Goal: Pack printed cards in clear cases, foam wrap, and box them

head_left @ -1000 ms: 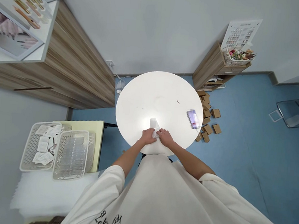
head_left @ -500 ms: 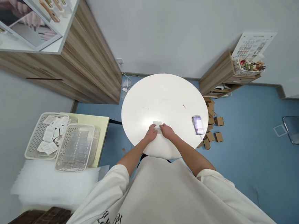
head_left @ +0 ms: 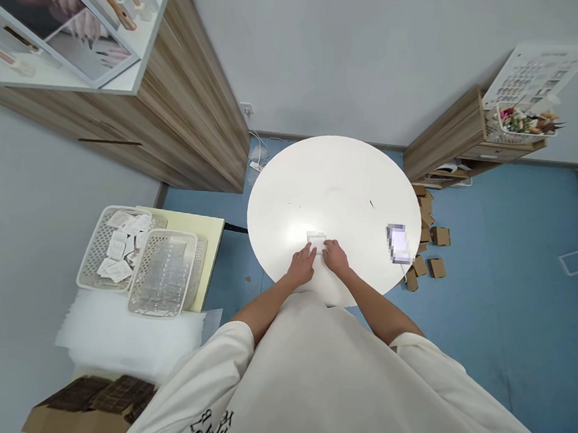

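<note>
Near the front of the round white table (head_left: 332, 173) lies a small, flat, see-through white packet (head_left: 316, 238). Its exact kind is too small to tell. My left hand (head_left: 302, 265) rests at the packet's near left edge, its fingers stretched out and a little apart. From the right, my right hand (head_left: 336, 256) reaches the packet's right edge with its fingertips, fingers apart and thumb toward the packet. A pale sheet seems to lie under my wrists; it blends with the tabletop.
On the left, a yellow table (head_left: 211, 237) holds a basket of white cards (head_left: 90, 254) and a basket of clear plastic pieces (head_left: 137, 291). White foam sheets (head_left: 129, 344) lie nearer. A phone (head_left: 399, 244) sits on the right tabletop; small brown boxes (head_left: 439, 236) lie on the floor.
My fingers have loosened from a pinch on the packet and spread out, and more of the packet shows now. The whole view has shifted, so the room appears farther right.
</note>
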`<state>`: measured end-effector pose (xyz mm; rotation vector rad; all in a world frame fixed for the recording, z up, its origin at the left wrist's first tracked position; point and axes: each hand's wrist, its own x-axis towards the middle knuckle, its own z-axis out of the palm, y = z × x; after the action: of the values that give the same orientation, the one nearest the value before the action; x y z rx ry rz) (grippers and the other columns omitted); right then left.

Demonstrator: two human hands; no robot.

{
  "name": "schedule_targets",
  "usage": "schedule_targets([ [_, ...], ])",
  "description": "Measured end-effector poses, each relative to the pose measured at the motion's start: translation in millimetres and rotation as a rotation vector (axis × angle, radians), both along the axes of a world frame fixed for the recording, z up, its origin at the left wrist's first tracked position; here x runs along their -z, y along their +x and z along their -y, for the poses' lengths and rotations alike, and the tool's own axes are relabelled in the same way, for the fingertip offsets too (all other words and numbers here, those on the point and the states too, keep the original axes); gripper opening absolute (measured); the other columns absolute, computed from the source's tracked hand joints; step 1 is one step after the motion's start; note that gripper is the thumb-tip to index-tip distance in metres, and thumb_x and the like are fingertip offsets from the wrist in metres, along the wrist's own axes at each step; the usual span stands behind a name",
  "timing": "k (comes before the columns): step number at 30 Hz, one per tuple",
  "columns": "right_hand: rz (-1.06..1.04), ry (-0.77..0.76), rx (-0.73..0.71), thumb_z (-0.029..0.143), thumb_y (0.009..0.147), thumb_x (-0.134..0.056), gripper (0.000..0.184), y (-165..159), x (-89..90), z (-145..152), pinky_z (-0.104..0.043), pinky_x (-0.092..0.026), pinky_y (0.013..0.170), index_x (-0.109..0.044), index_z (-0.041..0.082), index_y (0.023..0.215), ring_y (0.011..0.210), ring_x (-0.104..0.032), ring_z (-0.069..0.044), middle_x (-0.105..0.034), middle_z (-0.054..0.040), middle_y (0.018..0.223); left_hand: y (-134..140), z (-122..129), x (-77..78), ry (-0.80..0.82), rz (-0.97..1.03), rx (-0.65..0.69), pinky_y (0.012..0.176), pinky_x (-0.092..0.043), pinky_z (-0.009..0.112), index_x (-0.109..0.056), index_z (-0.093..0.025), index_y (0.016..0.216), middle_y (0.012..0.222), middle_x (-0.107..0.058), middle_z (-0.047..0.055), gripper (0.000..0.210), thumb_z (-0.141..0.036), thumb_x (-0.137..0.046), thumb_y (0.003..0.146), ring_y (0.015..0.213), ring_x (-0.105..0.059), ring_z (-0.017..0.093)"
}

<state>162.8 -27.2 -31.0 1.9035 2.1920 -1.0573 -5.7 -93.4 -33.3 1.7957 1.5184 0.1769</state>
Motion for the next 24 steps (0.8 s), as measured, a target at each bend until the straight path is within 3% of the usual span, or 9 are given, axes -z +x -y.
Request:
schedule_targets([
  [3,-0.065,-0.005,0.096,0.025,0.097,-0.047,0.04,-4,4.8,19,-0.031,-0.046,0.094,-0.05,0.016,0.135,0.113,-0.059,-0.022,-0.056,-0.0131,0.132,-4,-2,-0.4,-0.019,-0.019,0.05,0.114,-0.028,0.048,-0.028,-0.022,0.155,0.167,-0.01,0.014,0.078,-0.016,-0.054,0.083,0.144,-0.035,0.036],
  [6,-0.113,-0.055,0.22,0.029,0.095,-0.051,0.045,-16,8.0,25,-0.031,-0.047,0.097,-0.05,0.014,0.137,0.115,-0.06,-0.023,-0.059,-0.0135,0.132,-11,-5,-2.4,-0.036,-0.063,0.077,0.111,-0.032,0.046,-0.024,-0.021,0.156,0.167,-0.006,0.014,0.077,-0.017,-0.052,0.085,0.141,-0.039,0.034],
  [9,-0.186,-0.083,0.252,0.027,0.093,-0.052,0.049,-33,10.4,24,-0.031,-0.048,0.098,-0.05,0.014,0.14,0.114,-0.061,-0.022,-0.059,-0.0133,0.135,-25,-8,-3.9,-0.041,-0.097,0.065,0.111,-0.034,0.046,-0.023,-0.016,0.156,0.167,-0.005,0.016,0.077,-0.018,-0.053,0.085,0.144,-0.033,0.035],
  [12,-0.227,-0.072,0.195,0.024,0.09,-0.053,0.052,-57,13.5,20,-0.03,-0.047,0.099,-0.051,0.013,0.141,0.114,-0.061,-0.022,-0.059,-0.0138,0.135,-49,-11,-3.8,-0.045,-0.114,0.042,0.112,-0.034,0.046,-0.022,-0.014,0.156,0.166,-0.004,0.017,0.077,-0.019,-0.053,0.085,0.147,-0.027,0.036],
  [19,-0.228,-0.077,-0.028,0.024,0.09,-0.053,0.059,-129,16.9,18,-0.031,-0.044,0.104,-0.045,0.012,0.147,0.122,-0.056,-0.024,-0.053,-0.0151,0.14,-123,0,-3.8,-0.084,-0.216,-0.038,0.112,-0.034,0.046,-0.016,-0.017,0.158,0.167,0.0,0.014,0.077,-0.024,-0.049,0.088,0.145,-0.032,0.036],
  [24,-0.151,-0.083,-0.133,0.024,0.09,-0.053,0.064,-150,13.3,19,-0.036,-0.044,0.105,-0.039,0.013,0.152,0.132,-0.049,-0.029,-0.042,-0.0167,0.15,-148,8,-4.3,-0.111,-0.321,0.054,0.113,-0.03,0.052,-0.013,-0.021,0.159,0.168,0.004,0.011,0.084,-0.02,-0.053,0.084,0.144,-0.031,0.038],
])
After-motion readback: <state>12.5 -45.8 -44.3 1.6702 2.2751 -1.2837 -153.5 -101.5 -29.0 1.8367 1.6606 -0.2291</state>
